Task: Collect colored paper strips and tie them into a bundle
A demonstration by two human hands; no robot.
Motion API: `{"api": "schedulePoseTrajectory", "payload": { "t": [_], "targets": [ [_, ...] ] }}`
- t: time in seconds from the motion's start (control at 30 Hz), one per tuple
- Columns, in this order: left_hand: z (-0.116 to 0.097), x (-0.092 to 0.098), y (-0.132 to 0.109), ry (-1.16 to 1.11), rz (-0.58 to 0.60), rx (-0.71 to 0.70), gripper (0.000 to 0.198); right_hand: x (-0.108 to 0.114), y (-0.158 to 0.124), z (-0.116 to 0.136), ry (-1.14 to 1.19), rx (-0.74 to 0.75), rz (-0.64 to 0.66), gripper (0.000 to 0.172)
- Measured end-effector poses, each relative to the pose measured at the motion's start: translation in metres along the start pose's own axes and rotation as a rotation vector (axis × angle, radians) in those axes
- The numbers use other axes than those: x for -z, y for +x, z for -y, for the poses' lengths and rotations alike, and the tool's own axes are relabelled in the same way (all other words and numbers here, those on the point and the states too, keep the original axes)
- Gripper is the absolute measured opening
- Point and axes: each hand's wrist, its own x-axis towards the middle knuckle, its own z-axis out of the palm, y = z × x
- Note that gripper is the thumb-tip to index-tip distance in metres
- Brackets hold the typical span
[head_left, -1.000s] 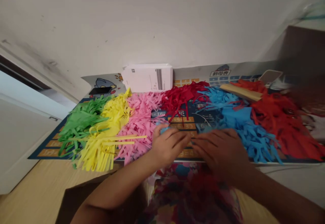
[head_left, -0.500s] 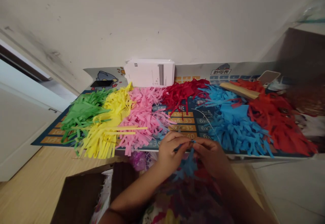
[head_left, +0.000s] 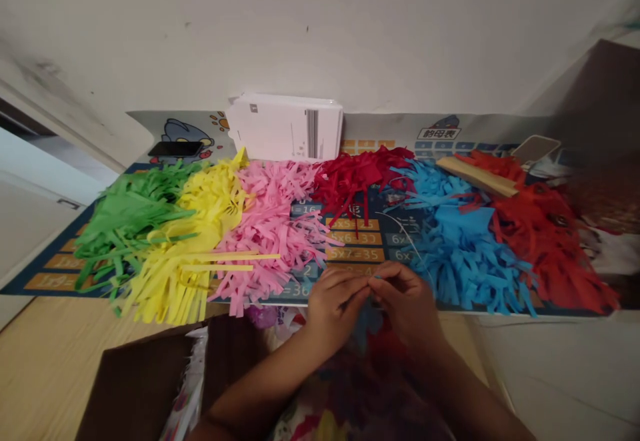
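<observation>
My left hand (head_left: 337,304) and my right hand (head_left: 403,298) meet at the fingertips just off the near edge of a printed multiplication mat (head_left: 355,254). Between them they pinch a thin blue paper strip (head_left: 376,277), and a blue paper fringe (head_left: 370,321) hangs below, partly hidden by my hands. Fringed paper lies across the mat in bands: green (head_left: 130,221), yellow (head_left: 200,248), pink (head_left: 270,234), dark red (head_left: 360,178), blue (head_left: 465,254) and orange-red (head_left: 545,241). The pink and blue bands lie nearest my hands.
A white stack of papers (head_left: 285,128) stands against the wall, with a black phone (head_left: 175,149) on the mat to its left. A wooden strip (head_left: 477,176) lies at the back right. A brown cardboard box (head_left: 145,374) stands below on the near left, above a wooden floor.
My hands have risen from lying flat on the mat and now pinch together at the fingertips, holding blue paper. The view has shifted slightly, and less of the blue fringe shows below them.
</observation>
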Motion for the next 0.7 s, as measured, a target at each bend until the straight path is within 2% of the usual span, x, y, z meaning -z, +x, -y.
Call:
{"api": "schedulePoseTrajectory", "payload": {
  "t": [0.1, 0.2, 0.27, 0.37, 0.43, 0.53, 0.7],
  "targets": [
    [0.006, 0.003, 0.003, -0.010, -0.052, 0.076, 0.015, -0.016, 0.007, 0.007, -0.157, 0.114, 0.084, 0.020],
    [0.010, 0.010, 0.006, -0.020, -0.132, 0.257, 0.013, -0.019, 0.028, 0.022, -0.354, 0.238, 0.223, 0.017],
    [0.013, 0.017, 0.007, -0.151, -0.163, 0.453, 0.012, -0.007, 0.059, 0.035, -0.648, 0.300, 0.279, 0.017],
    [0.016, 0.024, 0.008, -0.583, -0.117, 0.793, 0.026, 0.023, 0.124, 0.053, -1.327, 0.377, 0.201, 0.025],
    [0.018, 0.025, 0.008, -0.823, -0.083, 0.928, 0.035, 0.041, 0.163, 0.057, -1.479, 0.369, 0.232, 0.022],
    [0.020, 0.022, 0.008, -0.916, -0.072, 0.974, 0.042, 0.052, 0.197, 0.051, -1.610, 0.336, 0.288, 0.019],
    [0.019, 0.018, 0.005, -0.815, -0.043, 0.922, 0.046, 0.049, 0.206, 0.033, -1.741, 0.238, 0.280, 0.017]
  ]
}}
